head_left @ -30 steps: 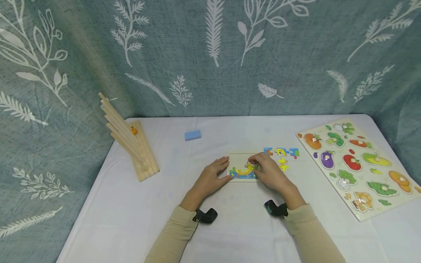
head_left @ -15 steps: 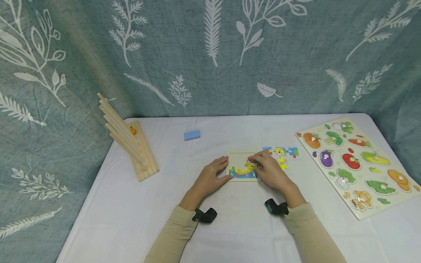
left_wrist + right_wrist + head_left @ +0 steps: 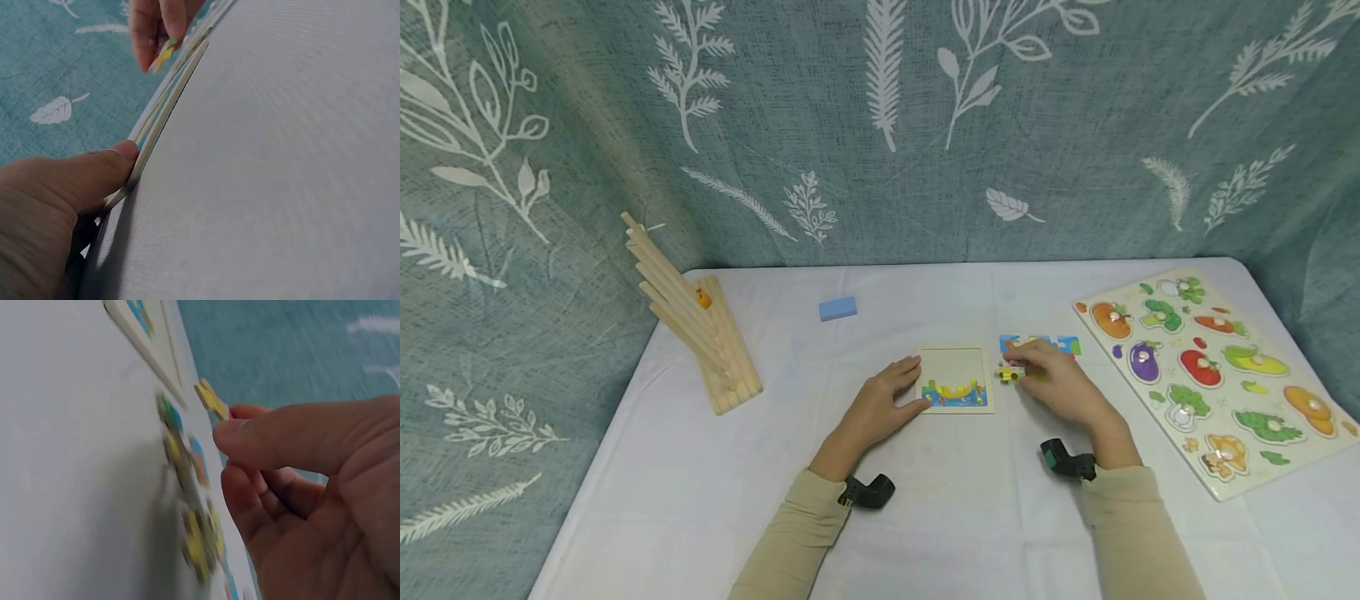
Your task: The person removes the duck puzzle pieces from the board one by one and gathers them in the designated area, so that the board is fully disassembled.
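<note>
In the head view my left hand [image 3: 880, 404] rests along the left edge of a small wooden puzzle tray [image 3: 951, 365]. Its thumb presses the tray's near-left corner, as the left wrist view also shows. A row of joined blue and yellow pieces [image 3: 955, 395] fills the tray's near side. Just right of the tray, my right hand [image 3: 1060, 383] pinches a yellow jigsaw piece [image 3: 211, 399] between thumb and fingers, raised above the table. A yellow and green jigsaw piece [image 3: 1007, 375] lies below its fingertips. More blue pieces [image 3: 1067, 344] lie behind that hand, partly hidden.
A vegetable knob board [image 3: 1217, 375] lies at the right. At the left stands a wooden stand [image 3: 722, 358] with slanted sticks and a small orange figure [image 3: 703, 298]. A blue block [image 3: 837, 309] lies toward the back. Black wrist cameras [image 3: 1067, 461] sit on both wrists.
My right hand has moved right, off the tray. The yellow and green piece that was under its fingers in the tray is out of it. My left hand has stayed put.
</note>
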Demonstrator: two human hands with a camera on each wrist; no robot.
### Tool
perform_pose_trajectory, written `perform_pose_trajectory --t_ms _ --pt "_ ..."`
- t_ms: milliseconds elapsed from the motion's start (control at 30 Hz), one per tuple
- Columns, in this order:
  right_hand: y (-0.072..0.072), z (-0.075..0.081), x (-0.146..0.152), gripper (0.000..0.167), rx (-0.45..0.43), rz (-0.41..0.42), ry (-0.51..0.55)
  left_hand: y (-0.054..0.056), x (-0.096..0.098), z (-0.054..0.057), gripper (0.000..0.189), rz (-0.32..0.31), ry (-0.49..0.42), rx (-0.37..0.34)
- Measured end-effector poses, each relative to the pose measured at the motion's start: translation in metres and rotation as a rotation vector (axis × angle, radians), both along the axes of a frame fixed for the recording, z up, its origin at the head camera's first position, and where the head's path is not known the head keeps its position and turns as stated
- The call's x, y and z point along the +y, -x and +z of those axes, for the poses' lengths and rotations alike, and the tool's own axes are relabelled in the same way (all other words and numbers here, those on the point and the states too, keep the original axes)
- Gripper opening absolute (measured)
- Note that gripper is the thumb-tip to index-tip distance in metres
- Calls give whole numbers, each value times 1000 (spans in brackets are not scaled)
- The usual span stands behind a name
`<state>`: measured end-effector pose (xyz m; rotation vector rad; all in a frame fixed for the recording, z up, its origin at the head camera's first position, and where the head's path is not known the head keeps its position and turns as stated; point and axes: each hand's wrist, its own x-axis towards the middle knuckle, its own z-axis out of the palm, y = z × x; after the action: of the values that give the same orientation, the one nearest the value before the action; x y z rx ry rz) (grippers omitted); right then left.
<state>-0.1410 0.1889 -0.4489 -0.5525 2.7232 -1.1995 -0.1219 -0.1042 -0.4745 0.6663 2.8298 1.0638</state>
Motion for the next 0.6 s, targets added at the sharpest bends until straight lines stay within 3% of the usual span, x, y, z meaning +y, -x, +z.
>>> perform_pose_trajectory --t_ms 333,600 --pt "-3 1 48 35 -20 -73 -6 0 0 -1 61 1 1 -3" --pt "-6 -3 71 34 -59 -122 -36 0 -1 -1 61 -1 7 5"
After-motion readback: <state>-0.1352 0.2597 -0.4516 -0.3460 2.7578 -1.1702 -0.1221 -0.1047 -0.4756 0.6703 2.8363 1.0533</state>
